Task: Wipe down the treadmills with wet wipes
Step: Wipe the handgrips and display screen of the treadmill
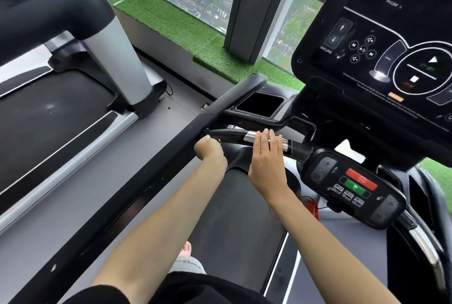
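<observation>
Right hand (266, 156) flat on the handlebar (228, 135); left hand (209, 150) curled, contents hidden. I see no wipe; most wiping likely remains.

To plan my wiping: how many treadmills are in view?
2. The black treadmill with the control console is under the person; the black and silver treadmill stands at left. Others may be out of view.

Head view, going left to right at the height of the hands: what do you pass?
First the neighbouring treadmill's belt → black side rail → left hand → right hand, lying on the metal grip → button panel.
</observation>
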Tool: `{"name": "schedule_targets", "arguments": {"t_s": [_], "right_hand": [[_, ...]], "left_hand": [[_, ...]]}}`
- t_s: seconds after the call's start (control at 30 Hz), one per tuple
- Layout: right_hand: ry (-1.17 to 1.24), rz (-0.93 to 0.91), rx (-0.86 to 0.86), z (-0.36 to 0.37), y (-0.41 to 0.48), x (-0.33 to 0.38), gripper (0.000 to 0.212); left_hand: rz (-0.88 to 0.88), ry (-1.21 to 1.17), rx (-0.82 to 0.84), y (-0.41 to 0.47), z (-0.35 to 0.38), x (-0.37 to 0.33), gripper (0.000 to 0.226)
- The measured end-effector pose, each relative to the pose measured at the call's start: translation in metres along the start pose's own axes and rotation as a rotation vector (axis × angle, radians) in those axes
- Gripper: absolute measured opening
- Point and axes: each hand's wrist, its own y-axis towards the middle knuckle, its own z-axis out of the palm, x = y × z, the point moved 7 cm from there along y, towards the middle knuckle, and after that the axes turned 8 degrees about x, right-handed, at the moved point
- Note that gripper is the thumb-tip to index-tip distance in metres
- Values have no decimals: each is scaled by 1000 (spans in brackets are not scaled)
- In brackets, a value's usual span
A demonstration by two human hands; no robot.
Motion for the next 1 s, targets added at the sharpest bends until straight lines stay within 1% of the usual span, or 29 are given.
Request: {"name": "schedule_targets", "arguments": {"t_s": [0.03, 0.07, 0.1, 0.17, 0.2, 0.23, 0.3, 0.33, 0.43, 0.47, 0.6, 0.63, 0.7, 0.73, 0.77, 0.83, 0.87, 0.9, 0.93, 0.97, 1.0], "right_hand": [[10, 8, 4, 1, 0, 0, 63], [22, 15, 5, 1, 1, 0, 63], [36, 21, 1, 0, 1, 0, 64], [64, 21, -7, 0, 0, 0, 65], [74, 21, -8, 0, 0, 0, 65], [79, 21, -8, -1, 0, -1, 66], [78, 19, -4, -1, 0, -1, 66], [75, 19, -3, -1, 0, -1, 67], [71, 15, -10, -3, -1, -1, 66], [72, 14, -11, -3, -1, -1, 65], [69, 16, -16, -4, 0, 0, 65], [79, 14, -18, -4, 0, -1, 66], [101, 8, -31, -3, 0, -1, 66], [110, 6, -35, -3, -1, -1, 66], [119, 6, -38, -2, -1, -2, 65], [131, 6, -45, -2, 0, -2, 65], [129, 0, -46, -2, -1, -2, 66], [126, -7, -45, -2, -1, -2, 67], [118, -13, -43, -2, -1, -2, 67], [107, -17, -42, -3, -2, -3, 68], [97, -22, -40, -4, -2, -3, 68]], "left_hand": [[77, 88, 31, -5, 0, 2, 24], [201, 208, 95, -12, 1, -1, 28], [330, 335, 189, -20, 0, -2, 26], [490, 522, 367, -31, -4, -2, 32], [566, 591, 354, -28, -12, -4, 37], [595, 615, 286, -22, -21, -8, 42], [531, 603, 83, -2, -42, -10, 46], [487, 608, 24, 5, -47, -9, 43], [386, 563, -1, 10, -37, -8, 26], [383, 566, -4, 6, -27, -10, 24], [352, 620, -7, -18, 14, -9, 35], [360, 642, 3, -25, 20, -6, 35], [457, 716, 47, -35, 25, 3, 32], [523, 746, 106, -40, 25, 8, 30], [575, 766, 202, -44, 24, 14, 29], [624, 822, 401, -47, 18, 24, 30], [629, 850, 418, -45, 10, 26, 35], [622, 843, 365, -39, -2, 24, 39], [587, 798, 262, -26, -17, 20, 39], [513, 727, 150, -12, -32, 16, 38], [426, 649, 78, 1, -41, 12, 35]]}}
